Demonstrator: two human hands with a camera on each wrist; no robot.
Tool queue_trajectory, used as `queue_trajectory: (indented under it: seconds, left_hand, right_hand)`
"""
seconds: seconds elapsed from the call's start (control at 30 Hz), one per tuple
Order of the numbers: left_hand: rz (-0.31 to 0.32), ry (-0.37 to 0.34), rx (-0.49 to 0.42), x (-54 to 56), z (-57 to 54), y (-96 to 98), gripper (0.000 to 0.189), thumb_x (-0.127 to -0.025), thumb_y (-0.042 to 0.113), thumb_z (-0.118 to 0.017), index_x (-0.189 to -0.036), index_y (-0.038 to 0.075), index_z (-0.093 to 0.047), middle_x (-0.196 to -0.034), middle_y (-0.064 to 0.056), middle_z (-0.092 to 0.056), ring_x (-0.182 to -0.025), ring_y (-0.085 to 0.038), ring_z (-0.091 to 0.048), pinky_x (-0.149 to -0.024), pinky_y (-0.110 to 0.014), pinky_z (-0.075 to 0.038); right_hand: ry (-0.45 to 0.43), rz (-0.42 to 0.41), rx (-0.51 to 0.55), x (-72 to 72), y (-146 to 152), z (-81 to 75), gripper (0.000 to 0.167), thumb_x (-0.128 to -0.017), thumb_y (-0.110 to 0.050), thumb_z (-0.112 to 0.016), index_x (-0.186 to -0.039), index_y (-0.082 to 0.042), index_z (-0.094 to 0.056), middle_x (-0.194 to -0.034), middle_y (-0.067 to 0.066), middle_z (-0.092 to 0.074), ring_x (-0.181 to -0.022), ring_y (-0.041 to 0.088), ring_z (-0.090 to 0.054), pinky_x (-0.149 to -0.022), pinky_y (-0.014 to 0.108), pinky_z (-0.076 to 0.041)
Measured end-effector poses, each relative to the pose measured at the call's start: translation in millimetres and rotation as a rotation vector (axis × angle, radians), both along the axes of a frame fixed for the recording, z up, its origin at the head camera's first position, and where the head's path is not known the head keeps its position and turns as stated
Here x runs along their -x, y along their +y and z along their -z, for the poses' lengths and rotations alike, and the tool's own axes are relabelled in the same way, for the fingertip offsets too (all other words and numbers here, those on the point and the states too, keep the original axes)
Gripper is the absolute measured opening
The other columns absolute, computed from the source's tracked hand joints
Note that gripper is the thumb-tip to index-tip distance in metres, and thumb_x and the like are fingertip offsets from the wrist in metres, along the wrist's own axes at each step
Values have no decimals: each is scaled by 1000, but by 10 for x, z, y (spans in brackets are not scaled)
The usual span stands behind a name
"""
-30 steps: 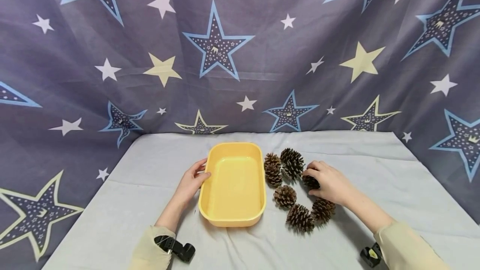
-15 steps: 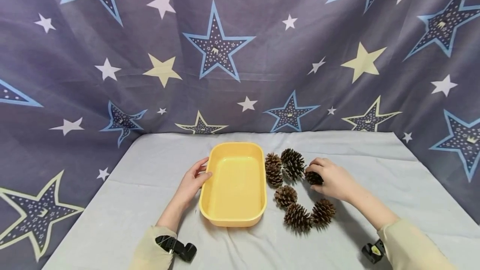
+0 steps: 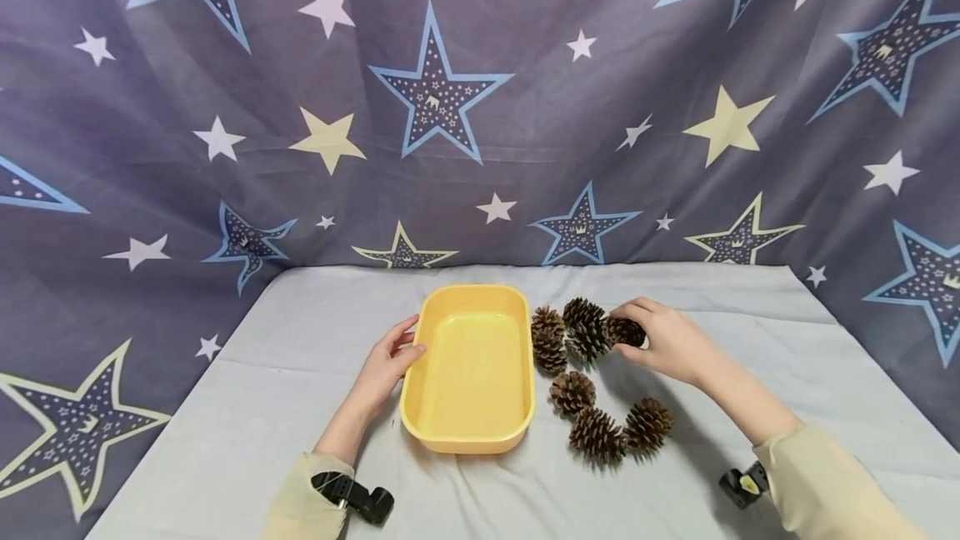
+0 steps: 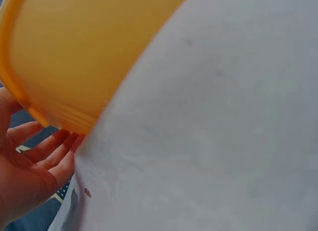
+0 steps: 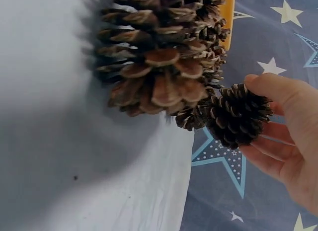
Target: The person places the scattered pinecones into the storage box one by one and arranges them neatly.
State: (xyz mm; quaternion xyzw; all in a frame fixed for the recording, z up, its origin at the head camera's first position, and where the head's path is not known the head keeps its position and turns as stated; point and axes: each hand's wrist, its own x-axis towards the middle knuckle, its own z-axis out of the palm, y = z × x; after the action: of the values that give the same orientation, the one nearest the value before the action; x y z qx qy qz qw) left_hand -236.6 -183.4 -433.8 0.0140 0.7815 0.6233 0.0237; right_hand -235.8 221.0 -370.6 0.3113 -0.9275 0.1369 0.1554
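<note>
My left hand (image 3: 384,365) holds the near-left side of a yellow plastic tub (image 3: 474,446), thumb over its rim and fingers along the outer wall. In the left wrist view the fingers (image 4: 48,150) lie beside the tub's wall (image 4: 74,57). My right hand (image 3: 671,347) grips a dark brown pine cone (image 3: 624,331) between thumb and fingers, as the right wrist view also shows for this pine cone (image 5: 237,116). It overlaps another pine cone (image 3: 585,327) to its left. Several more pine cones lie on the cloth, such as a pine cone (image 3: 572,392) right of the tub.
A pale cloth covers the table (image 3: 315,298). Behind it hangs a dark curtain (image 3: 525,123) with stars. Two pine cones, a nearer pine cone (image 3: 597,436) and a right-hand pine cone (image 3: 648,426), lie toward the front. Black cameras (image 3: 367,504) sit on both wrists.
My right hand has lifted the pine cone away from the front ones and moved it slightly back, beside the rear pine cone. My left hand stays at the tub.
</note>
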Motion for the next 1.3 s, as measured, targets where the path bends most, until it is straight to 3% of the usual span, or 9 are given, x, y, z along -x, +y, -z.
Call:
queue_trajectory:
  seconds: [0.43,1.3]
  left_hand:
    - [-10,-4,-6,-17,25,-7,54,-88,20,-58,-138,19,-39,-126,-15,-49,-99,-19,-55,-73,-28,-52]
    - [-14,8,28,-19,34,0,55,-88,24,-58,-139,18,-39,-126,-16,-49,-101,-21,-54,-74,-26,-51]
  right_hand:
    - [29,-10,79,77,-192,-45,45,-75,-30,-69,-111,-5,-61,-109,11,-62,-96,28,-61,-84,42,-50]
    - [-42,-34,107,280,-778,-193,44,-78,-32,-60,-115,-10,-59,-113,7,-60,-102,24,-58,-86,39,-49]
